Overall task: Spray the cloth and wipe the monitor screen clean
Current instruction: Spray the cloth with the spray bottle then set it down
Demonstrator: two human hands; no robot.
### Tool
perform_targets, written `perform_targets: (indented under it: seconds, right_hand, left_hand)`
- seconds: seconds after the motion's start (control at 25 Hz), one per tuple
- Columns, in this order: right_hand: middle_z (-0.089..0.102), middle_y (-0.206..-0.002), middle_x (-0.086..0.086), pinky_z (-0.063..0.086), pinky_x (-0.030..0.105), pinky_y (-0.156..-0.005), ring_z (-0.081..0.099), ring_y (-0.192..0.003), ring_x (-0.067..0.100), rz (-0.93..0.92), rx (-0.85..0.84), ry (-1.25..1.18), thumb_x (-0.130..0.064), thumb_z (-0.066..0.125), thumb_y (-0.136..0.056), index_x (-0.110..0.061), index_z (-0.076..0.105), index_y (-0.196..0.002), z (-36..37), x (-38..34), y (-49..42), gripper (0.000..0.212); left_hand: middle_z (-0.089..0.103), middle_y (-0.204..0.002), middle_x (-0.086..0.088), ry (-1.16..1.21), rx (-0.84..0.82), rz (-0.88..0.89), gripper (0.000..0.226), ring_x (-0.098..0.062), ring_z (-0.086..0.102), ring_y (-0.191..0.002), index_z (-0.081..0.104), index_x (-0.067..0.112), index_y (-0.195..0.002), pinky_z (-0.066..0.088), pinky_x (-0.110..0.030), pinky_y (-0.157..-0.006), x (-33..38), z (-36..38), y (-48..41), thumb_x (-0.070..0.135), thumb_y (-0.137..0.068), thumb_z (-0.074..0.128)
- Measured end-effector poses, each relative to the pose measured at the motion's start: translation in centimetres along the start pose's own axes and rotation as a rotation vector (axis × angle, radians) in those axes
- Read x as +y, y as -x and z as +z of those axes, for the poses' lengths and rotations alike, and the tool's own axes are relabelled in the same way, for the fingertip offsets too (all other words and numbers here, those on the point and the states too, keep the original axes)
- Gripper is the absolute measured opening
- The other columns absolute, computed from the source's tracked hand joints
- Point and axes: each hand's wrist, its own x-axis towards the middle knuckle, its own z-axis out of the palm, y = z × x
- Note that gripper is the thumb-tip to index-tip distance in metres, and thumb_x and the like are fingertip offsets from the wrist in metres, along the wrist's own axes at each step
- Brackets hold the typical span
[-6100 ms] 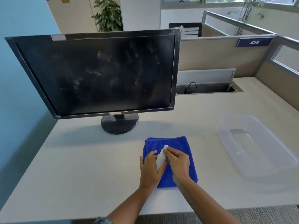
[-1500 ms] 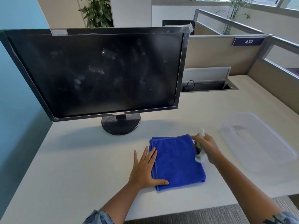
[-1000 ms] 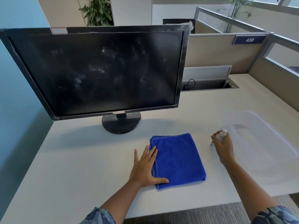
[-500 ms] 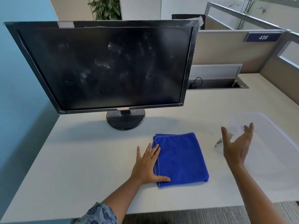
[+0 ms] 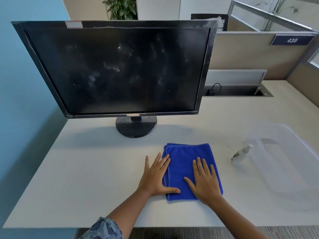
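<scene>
A folded blue cloth (image 5: 185,156) lies flat on the white desk (image 5: 86,169) in front of me. My left hand (image 5: 156,177) rests palm down on its left edge, fingers spread. My right hand (image 5: 205,181) lies flat on the cloth's right half, fingers apart. Neither hand grips anything. A small white spray bottle (image 5: 240,154) stands on the desk to the right of the cloth, apart from both hands. The black monitor (image 5: 120,69) stands behind the cloth on a round base; its dark screen shows pale smudges and streaks.
A clear plastic tray (image 5: 290,163) sits at the right, just behind the bottle. A cable trough (image 5: 238,91) with an open lid runs along the desk's back edge. Beige partitions stand behind and right, a blue wall at the left.
My right hand set the spray bottle down beside the tray, let go, and moved left onto the cloth. My left hand stayed on the cloth's left edge.
</scene>
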Motion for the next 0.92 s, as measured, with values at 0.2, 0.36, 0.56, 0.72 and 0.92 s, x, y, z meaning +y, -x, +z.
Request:
perform_targets:
  seconds: [0.2, 0.36, 0.56, 0.72, 0.92]
  right_hand:
    - [0.022, -0.157, 0.01, 0.017, 0.047, -0.116, 0.019, -0.145, 0.031, -0.031, -0.002, 0.019, -0.065, -0.034, -0.071, -0.009, 0.021, -0.149, -0.6, 0.1, -0.1, 0.11]
    - [0.036, -0.151, 0.006, 0.027, 0.041, -0.114, 0.029, -0.142, 0.025, -0.003, 0.042, -0.14, -0.044, 0.024, -0.1, -0.014, 0.047, -0.139, -1.0, 0.9, -0.6, 0.054]
    - [0.073, -0.109, 0.001, 0.044, 0.022, -0.058, 0.068, -0.078, 0.018, 0.126, 0.28, -0.435, -0.015, 0.064, -0.085, -0.008, 0.07, -0.055, -1.8, 2.6, -1.5, 0.031]
    - [0.062, -0.097, 0.001, 0.036, 0.021, -0.05, 0.055, -0.064, 0.016, 0.107, 0.312, -0.523, -0.017, 0.075, -0.07, -0.012, 0.063, -0.06, -2.0, 3.3, -2.5, 0.017]
    - [0.035, -0.147, 0.019, 0.032, 0.052, -0.103, 0.037, -0.131, 0.04, 0.013, 0.125, -0.183, -0.071, 0.044, -0.077, -0.021, 0.048, -0.135, -1.9, 3.0, -3.3, 0.077]
  left_hand:
    - [-0.012, -0.153, 0.018, -0.011, 0.03, -0.017, 0.115, -0.011, -0.016, -0.142, 0.006, 0.027, -0.15, -0.018, -0.056, -0.111, 0.0, 0.4, 0.0, 0.096, -0.062, 0.028]
    - [-0.011, -0.153, 0.019, 0.015, 0.045, -0.029, 0.11, -0.01, -0.012, -0.144, 0.005, 0.029, -0.15, -0.018, -0.055, -0.112, 0.1, 0.5, -0.2, 0.095, -0.065, 0.03]
    - [-0.005, -0.156, 0.02, 0.05, 0.058, -0.035, 0.105, -0.004, -0.014, -0.143, 0.006, 0.03, -0.15, -0.016, -0.052, -0.114, 0.2, 0.6, -0.3, 0.092, -0.069, 0.031]
    - [-0.002, -0.156, 0.02, 0.07, 0.073, -0.037, 0.101, -0.003, -0.014, -0.143, 0.01, 0.03, -0.15, -0.015, -0.048, -0.115, 0.2, 0.3, -0.3, 0.089, -0.071, 0.032]
    - [-0.003, -0.157, 0.017, 0.046, 0.042, -0.053, 0.099, -0.006, -0.012, -0.143, 0.008, 0.029, -0.15, -0.013, -0.05, -0.116, 0.5, 0.1, 0.1, 0.087, -0.073, 0.032]
